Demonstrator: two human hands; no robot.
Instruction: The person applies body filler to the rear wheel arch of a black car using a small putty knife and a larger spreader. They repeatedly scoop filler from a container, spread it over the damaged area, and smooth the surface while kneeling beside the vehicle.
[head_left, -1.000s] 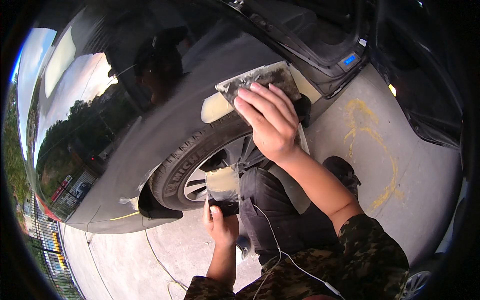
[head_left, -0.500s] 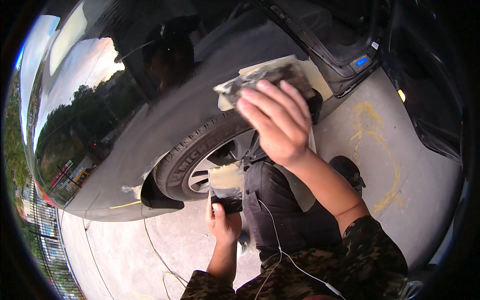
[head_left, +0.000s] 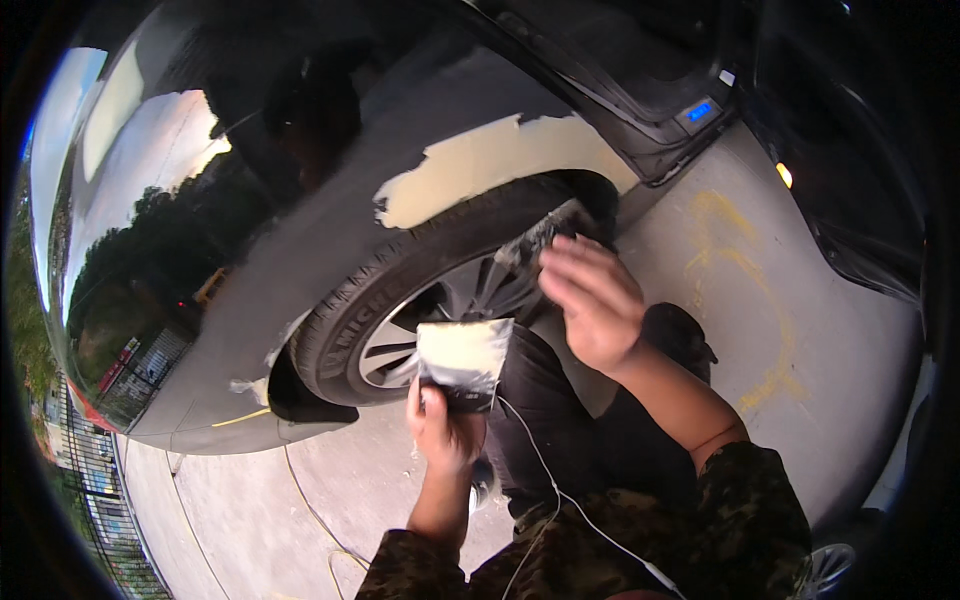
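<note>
My right hand (head_left: 598, 305) is closed on a wide, flat filler spreader (head_left: 540, 238), dark and smeared with putty. It is tilted in front of the car's wheel (head_left: 480, 290), just below the arch, apart from the body panel. Along the wheel arch, a broad band of cream filler (head_left: 480, 168) with ragged edges coats the dark panel. My left hand (head_left: 447, 432) grips the lower end of a flat dark plate (head_left: 460, 397), thumb on its face. Cream putty (head_left: 465, 350) covers the plate's upper part, in front of the wheel's lower edge.
An open car door (head_left: 850, 170) stands at the right, past the door frame (head_left: 640, 110). A white cable (head_left: 545, 470) hangs over my legs. Yellow marks (head_left: 770, 300) lie on the concrete floor. At far left is a metal fence (head_left: 105, 510).
My right hand has moved down off the panel with the spreader, uncovering the filler band. The plate in my left hand now faces me more, with more putty showing.
</note>
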